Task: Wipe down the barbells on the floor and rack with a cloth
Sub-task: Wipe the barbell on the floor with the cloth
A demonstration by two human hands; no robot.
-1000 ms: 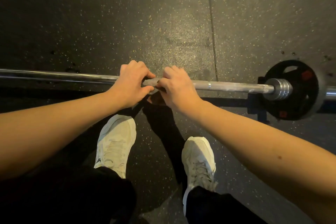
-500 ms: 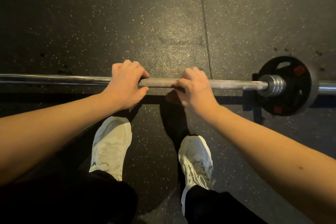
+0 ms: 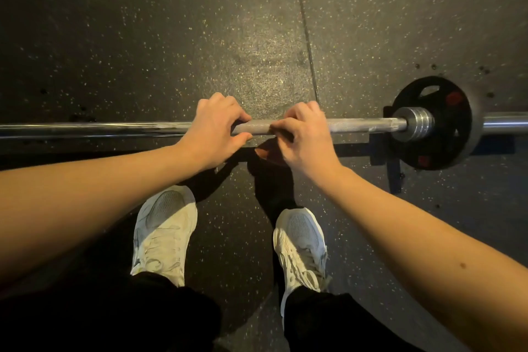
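Both hands are seen closed around the barbell, which is laid across the speckled rubber floor from left to right. The left hand is wrapped over the shaft, with the fingers curled over the top and the thumb tucked beneath. The right hand is set just beside it, with a short stretch of knurled steel left bare between the 2; its fingers are likewise curled over the bar. A dark shape is seen below the right hand, but whether it is cloth or shadow cannot be told. 1 black weight plate is carried on the right sleeve, well apart from the hands. 2 white shoes are planted just behind the bar.
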